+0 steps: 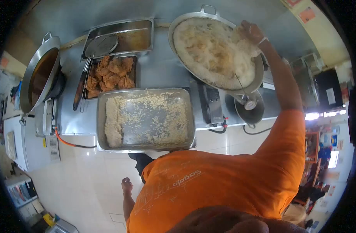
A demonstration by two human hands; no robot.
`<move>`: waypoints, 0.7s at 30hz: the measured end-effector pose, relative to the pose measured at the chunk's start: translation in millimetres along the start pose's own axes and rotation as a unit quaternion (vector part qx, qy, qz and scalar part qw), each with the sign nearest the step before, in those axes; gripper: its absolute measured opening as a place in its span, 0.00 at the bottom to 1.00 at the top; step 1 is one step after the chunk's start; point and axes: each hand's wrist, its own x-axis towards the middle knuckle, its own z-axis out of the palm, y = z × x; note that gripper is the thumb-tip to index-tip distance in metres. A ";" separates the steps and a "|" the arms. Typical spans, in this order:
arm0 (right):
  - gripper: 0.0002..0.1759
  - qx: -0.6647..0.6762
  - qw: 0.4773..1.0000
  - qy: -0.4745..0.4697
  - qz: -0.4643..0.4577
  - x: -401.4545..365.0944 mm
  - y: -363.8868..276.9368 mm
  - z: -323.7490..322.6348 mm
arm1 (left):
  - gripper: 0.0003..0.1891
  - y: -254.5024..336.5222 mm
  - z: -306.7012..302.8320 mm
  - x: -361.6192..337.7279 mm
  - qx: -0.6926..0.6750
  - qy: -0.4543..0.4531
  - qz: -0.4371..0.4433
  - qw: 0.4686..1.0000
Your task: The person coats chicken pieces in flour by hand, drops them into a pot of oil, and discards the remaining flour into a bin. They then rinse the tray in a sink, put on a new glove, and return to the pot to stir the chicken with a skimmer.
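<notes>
My right hand (pixel 252 33) is over the far right rim of a large wok (pixel 172 35) of foaming oil. Its fingers are closed around a pale piece of coated chicken (pixel 246 43), partly blurred by the froth and steam. Browned pieces show through the foam (pixel 209 50). A thermometer (pixel 249 104) leans on the wok's near rim, its probe in the oil. My left hand (pixel 126 185) hangs low beside my body, away from the counter, its fingers curled with nothing visible in them. Nearest me on the counter is a steel tray (pixel 191 120) with scattered pale crumbs and coated lumps along its left side.
Fried chicken (pixel 110 73) fills a dark tray behind the crumb tray. Tongs (pixel 80 87) lean on it. A steel pan (pixel 147 37) behind holds a round strainer (pixel 102 46). Another wok (pixel 34 77) with dark oil stands left. A smaller pan (pixel 255 114) sits under the thermometer.
</notes>
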 end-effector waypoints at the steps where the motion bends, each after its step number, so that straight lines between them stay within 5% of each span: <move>1: 0.20 -0.016 0.999 -0.030 0.016 0.7 -14.5 -4.2 | 0.06 -11.6 8.5 -6.1 -0.048 -0.005 -0.007 0.999; 3: 0.21 -0.005 0.997 -0.071 0.029 7.2 -14.7 6.6 | 0.06 -32.2 20.4 -20.3 -0.145 -0.013 -0.017 0.989; 8: 0.22 -0.007 0.990 -0.140 -0.021 17.9 35.6 66.1 | 0.07 -35.6 39.4 -86.1 -0.081 0.068 -0.038 0.994; 11: 0.17 0.015 0.986 -0.012 -0.165 15.9 58.0 92.3 | 0.05 -54.0 36.0 -95.1 -0.115 0.081 -0.032 0.990; 14: 0.14 -0.092 0.979 -0.035 -0.179 26.6 96.1 122.3 | 0.05 -63.0 37.9 -102.3 -0.081 0.090 -0.017 0.992; 18: 0.16 -0.282 0.935 -0.206 -0.063 50.9 65.1 68.9 | 0.09 -58.2 38.3 -92.3 -0.073 0.090 -0.057 0.992; 19: 0.20 -0.350 0.899 -0.256 -0.059 52.9 30.2 32.4 | 0.10 -107.3 26.0 -45.3 0.008 0.098 0.012 0.995; 20: 0.19 -0.290 0.938 -0.129 -0.141 54.7 62.8 32.2 | 0.11 -150.3 14.6 -3.0 0.090 0.116 0.078 0.986; 21: 0.19 -0.218 0.952 0.000 -0.215 52.8 86.9 23.4 | 0.12 -113.2 16.2 -18.9 0.041 0.098 0.036 0.994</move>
